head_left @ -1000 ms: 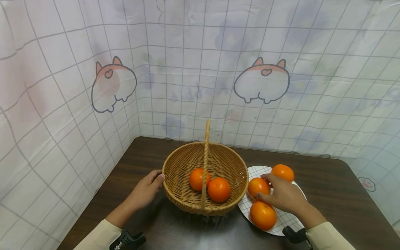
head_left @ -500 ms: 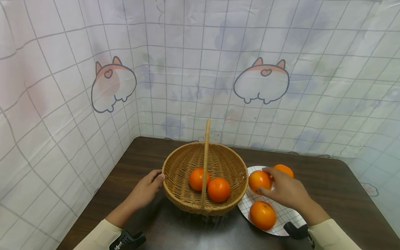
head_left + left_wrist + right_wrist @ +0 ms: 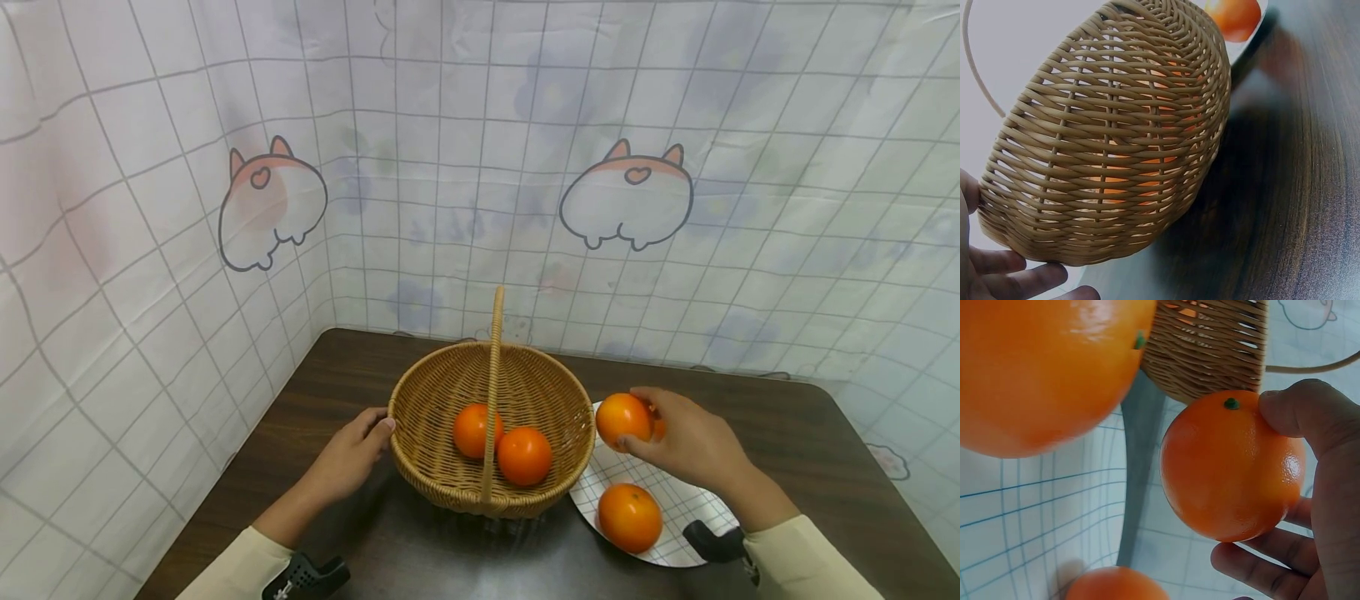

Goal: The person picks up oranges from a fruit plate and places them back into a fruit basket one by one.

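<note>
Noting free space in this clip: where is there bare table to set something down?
The table is bare right of the plate, toward the right curtain; behind the left hand, up to the basket; and in front of the basket. It is crowded between basket and plate, where the right hand holds an orange.

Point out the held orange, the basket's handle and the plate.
Held orange (image 3: 1232, 469): right wrist view, middle of its skin.
Handle (image 3: 493, 392): head view, midway up.
Plate (image 3: 677, 512): head view, bare gridded surface.
</note>
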`<state>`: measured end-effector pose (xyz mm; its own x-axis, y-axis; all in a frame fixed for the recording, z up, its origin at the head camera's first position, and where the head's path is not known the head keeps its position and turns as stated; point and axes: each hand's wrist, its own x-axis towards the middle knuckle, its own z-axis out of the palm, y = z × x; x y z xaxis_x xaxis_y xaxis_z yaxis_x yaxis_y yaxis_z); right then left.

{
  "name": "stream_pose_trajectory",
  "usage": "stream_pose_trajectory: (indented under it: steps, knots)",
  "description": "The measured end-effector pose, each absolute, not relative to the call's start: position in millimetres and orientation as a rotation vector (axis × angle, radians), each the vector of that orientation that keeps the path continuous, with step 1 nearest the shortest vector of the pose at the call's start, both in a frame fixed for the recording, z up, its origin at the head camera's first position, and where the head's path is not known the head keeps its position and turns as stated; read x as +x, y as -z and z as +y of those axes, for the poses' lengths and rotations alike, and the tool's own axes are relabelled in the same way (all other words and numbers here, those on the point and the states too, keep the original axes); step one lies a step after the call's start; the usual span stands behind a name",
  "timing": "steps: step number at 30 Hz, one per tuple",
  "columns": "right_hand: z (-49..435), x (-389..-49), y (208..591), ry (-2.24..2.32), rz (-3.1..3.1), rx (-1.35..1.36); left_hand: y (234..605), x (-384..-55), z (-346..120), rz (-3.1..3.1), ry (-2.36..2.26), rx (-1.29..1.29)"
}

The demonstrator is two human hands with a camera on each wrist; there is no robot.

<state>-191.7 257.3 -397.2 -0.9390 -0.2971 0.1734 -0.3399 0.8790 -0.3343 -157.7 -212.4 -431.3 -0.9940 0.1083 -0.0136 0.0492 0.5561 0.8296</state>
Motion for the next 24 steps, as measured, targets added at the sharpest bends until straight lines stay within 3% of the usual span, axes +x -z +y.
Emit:
stream_pose_trajectory:
  steps: [24]
  knots:
    - [253.9, -195.8, 368.4, -0.536, -2.902, 0.518, 432.3, -158.7, -211.6, 2.714, -1.447, 0.139]
